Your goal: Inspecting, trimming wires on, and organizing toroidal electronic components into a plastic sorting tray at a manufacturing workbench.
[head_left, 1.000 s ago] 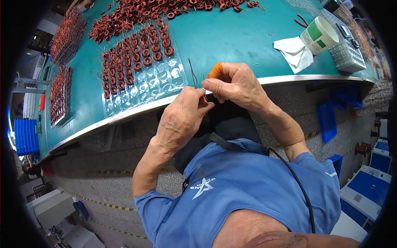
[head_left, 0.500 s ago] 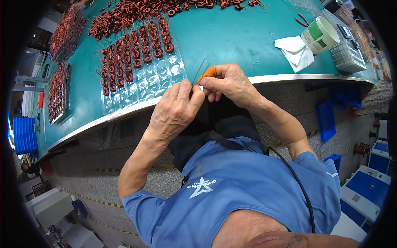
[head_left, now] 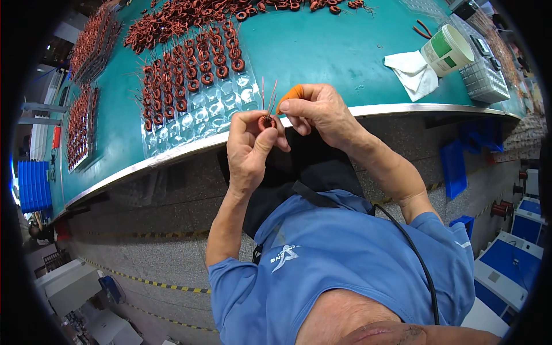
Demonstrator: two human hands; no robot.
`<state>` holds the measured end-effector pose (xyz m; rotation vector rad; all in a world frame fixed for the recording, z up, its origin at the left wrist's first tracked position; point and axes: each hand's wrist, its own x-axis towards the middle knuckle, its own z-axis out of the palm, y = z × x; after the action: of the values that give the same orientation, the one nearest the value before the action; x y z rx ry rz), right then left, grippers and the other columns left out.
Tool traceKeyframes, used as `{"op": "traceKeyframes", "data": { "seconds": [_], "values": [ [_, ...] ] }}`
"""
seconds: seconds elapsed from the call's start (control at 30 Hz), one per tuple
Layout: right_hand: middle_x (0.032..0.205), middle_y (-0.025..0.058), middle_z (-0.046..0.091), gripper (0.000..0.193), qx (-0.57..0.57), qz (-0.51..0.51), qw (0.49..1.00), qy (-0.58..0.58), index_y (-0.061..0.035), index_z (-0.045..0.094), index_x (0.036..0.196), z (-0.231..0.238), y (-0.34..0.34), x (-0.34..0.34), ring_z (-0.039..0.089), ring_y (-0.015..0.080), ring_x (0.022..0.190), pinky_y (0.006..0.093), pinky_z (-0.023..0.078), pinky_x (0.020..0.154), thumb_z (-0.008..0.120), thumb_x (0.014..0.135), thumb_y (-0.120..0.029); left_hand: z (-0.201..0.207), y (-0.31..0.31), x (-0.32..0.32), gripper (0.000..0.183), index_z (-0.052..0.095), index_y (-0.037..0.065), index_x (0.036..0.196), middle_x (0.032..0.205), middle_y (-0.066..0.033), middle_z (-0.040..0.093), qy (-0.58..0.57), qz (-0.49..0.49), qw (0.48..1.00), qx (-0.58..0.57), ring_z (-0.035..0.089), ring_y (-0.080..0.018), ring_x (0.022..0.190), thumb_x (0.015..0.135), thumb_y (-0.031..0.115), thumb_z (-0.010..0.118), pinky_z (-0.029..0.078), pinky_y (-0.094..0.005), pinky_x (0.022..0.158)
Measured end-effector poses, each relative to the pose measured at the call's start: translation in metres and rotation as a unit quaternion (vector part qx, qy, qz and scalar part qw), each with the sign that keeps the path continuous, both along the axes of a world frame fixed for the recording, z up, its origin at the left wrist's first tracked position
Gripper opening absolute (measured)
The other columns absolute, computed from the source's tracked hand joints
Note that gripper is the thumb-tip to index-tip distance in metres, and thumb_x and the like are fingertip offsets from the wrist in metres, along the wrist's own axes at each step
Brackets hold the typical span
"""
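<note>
My left hand (head_left: 248, 150) grips a copper-wound ring coil (head_left: 266, 123) between thumb and fingers, just off the table's front edge. Thin wire leads (head_left: 271, 98) stand up from the coil. Right beside them is my right hand (head_left: 322, 110), its thumb pressed to the index finger, which wears an orange finger cot (head_left: 290, 98). Whether anything sits in that pinch is too small to make out. Left of the hands lies a clear blister tray (head_left: 195, 123), partly filled with rows of similar coils (head_left: 192, 72), their leads upright.
Loose coils (head_left: 172, 23) are heaped at the back of the green table (head_left: 322, 52). More filled trays (head_left: 80, 126) stand at the left. To the right are a white cloth (head_left: 413, 75), a white-and-green tub (head_left: 451, 49), orange-handled pliers (head_left: 422, 29) and stacked clear trays (head_left: 483, 80).
My left hand has rolled over, so its thumb and the coil now show. The leads look reddish now instead of grey. My right hand stays near them, slightly lower.
</note>
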<state>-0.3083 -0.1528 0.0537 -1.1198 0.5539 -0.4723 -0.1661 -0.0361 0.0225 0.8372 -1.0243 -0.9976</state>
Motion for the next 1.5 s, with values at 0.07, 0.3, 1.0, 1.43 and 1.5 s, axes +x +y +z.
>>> {"op": "traceKeyframes", "data": {
  "seconds": [0.07,0.3,1.0,1.43,1.5],
  "values": [
    [0.064,0.0024,0.059,0.023,-0.052,-0.005,0.999,0.004,0.0004,0.065,0.086,-0.003,0.000,0.001,0.054,0.0076,0.052,0.0200,0.042,0.050,0.069,0.086,-0.022,-0.001,0.001,0.001,0.025,0.039,0.000,0.118,0.087,-0.0106,0.056,-0.028,0.012,0.999,0.020,0.057,-0.0136,0.072,0.099,0.013,0.049,0.050,-0.0272,0.067],
    [0.071,0.0031,0.062,0.028,-0.161,-0.018,0.987,0.013,0.0014,0.067,0.095,0.002,0.005,-0.005,0.057,0.0083,0.060,0.0207,0.045,0.053,0.069,0.089,-0.026,0.010,0.005,0.002,0.033,0.033,0.000,0.130,0.088,-0.0080,0.053,-0.050,0.018,0.995,0.090,0.052,-0.0112,0.074,0.100,0.012,0.042,0.046,-0.0247,0.066],
    [0.078,0.0050,0.063,0.024,-0.378,-0.121,0.918,-0.015,0.0018,0.062,0.106,-0.015,0.019,-0.011,0.058,0.0072,0.062,0.0212,0.049,0.055,0.070,0.084,-0.002,-0.002,0.003,-0.012,0.027,0.050,-0.005,0.116,0.074,-0.0016,0.051,0.034,0.017,0.993,0.110,0.049,-0.0079,0.062,0.101,0.017,0.047,0.042,-0.0213,0.056],
    [0.078,0.0062,0.066,0.025,-0.496,-0.155,0.855,-0.018,0.0008,0.062,0.107,-0.019,0.019,-0.007,0.063,0.0092,0.064,0.0219,0.052,0.057,0.070,0.084,-0.003,0.000,0.004,-0.018,0.022,0.053,-0.003,0.110,0.071,-0.0010,0.051,0.049,0.063,0.990,0.114,0.048,-0.0066,0.059,0.100,0.017,0.048,0.041,-0.0206,0.051],
    [0.077,0.0062,0.066,0.024,-0.507,-0.139,0.851,-0.001,0.0013,0.062,0.106,-0.020,0.017,-0.003,0.063,0.0095,0.065,0.0221,0.052,0.057,0.071,0.084,-0.004,-0.001,0.005,-0.017,0.023,0.053,-0.002,0.111,0.072,-0.0011,0.052,0.043,0.063,0.990,0.120,0.048,-0.0066,0.059,0.100,0.017,0.048,0.041,-0.0206,0.051]
  ]
}}
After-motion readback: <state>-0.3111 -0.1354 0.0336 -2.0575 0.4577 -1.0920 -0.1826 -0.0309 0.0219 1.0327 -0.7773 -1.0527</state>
